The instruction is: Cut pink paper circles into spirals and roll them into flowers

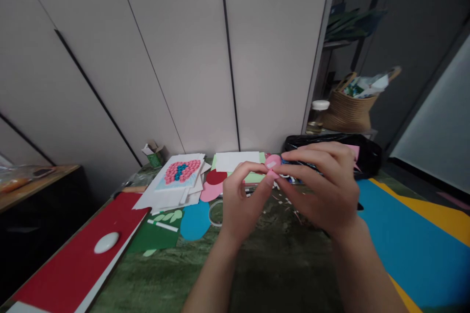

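Observation:
Above the middle of the green table, both hands meet at a small pink paper piece (pixel 273 160) with a pale strip on it. My left hand (pixel 245 201) pinches its lower left edge between thumb and index finger. My right hand (pixel 323 188) grips it from the right with thumb and fingertips. Below and behind the hands lie tiny paper scraps (pixel 292 209) and a roll of clear tape (pixel 216 213), partly hidden by the left hand. Pink paper (pixel 210 192) and dark red paper (pixel 216 177) rounds lie left of the hands.
Far left is red card (pixel 69 259) with a white oval object (pixel 106 243). A pink and blue dotted picture (pixel 182 172) lies on white sheets. Green paper (pixel 157 237) holds a marker (pixel 162 225). Blue card (pixel 414 249) covers the right; a black bag (pixel 369 156) stands behind.

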Demonstrator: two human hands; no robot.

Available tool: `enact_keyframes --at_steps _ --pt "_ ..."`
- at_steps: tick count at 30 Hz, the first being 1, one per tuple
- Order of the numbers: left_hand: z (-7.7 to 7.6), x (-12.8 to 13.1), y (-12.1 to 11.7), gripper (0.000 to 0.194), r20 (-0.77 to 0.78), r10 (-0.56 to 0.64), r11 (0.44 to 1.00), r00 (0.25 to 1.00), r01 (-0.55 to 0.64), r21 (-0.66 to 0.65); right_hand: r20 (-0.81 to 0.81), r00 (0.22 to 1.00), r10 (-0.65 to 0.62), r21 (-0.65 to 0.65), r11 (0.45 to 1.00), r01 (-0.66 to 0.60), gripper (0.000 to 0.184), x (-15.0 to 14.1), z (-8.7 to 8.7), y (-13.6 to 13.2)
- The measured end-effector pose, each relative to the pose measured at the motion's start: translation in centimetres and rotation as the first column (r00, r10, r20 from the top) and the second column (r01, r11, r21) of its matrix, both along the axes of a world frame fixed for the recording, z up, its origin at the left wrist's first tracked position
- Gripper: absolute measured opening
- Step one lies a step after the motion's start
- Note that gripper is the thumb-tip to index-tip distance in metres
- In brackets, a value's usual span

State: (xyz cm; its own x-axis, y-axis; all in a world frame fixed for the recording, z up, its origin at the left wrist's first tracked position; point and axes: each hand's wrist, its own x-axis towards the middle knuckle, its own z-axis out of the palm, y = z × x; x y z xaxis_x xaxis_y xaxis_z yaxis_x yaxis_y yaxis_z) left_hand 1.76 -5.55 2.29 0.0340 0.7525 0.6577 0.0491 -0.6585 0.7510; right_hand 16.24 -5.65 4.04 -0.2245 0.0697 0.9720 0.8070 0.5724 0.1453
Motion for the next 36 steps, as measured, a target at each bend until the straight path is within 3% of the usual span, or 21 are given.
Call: enact_keyframes --at_steps 6,20,24,29,36 --pt "-0.04 -0.38 0.25 0.010 0.014 -0.051 0.998 0.999 0.051 -0.025 0.002 1.000 0.003 -0.015 1.000 -0.003 0.018 0.15 -0.10 0.04" --pt "0.10 -0.21 -0.08 0.007 -0.001 0.056 0.998 0.998 -0.056 -0.003 -0.017 1.000 -0.024 0.004 1.000 0.024 0.014 -0.21 -0.07 -0.16" --pt "0.19 -0.20 -0.26 0.007 -0.041 0.122 0.988 0.992 -0.117 0.099 -0.029 0.999 -0.027 0.009 1.000 0.027 0.015 -0.26 -0.17 -0.17" --pt "0.26 -0.22 -0.54 0.007 -0.143 0.265 0.938 0.954 -0.220 0.269 -0.006 0.999 -0.039 0.015 0.999 0.039 0.014 -0.34 -0.11 -0.32" --pt "0.12 0.02 -0.55 0.010 -0.205 0.393 0.875 0.896 -0.296 0.384 0.009 0.997 -0.081 0.063 0.995 0.081 0.017 -0.55 0.02 -0.70"
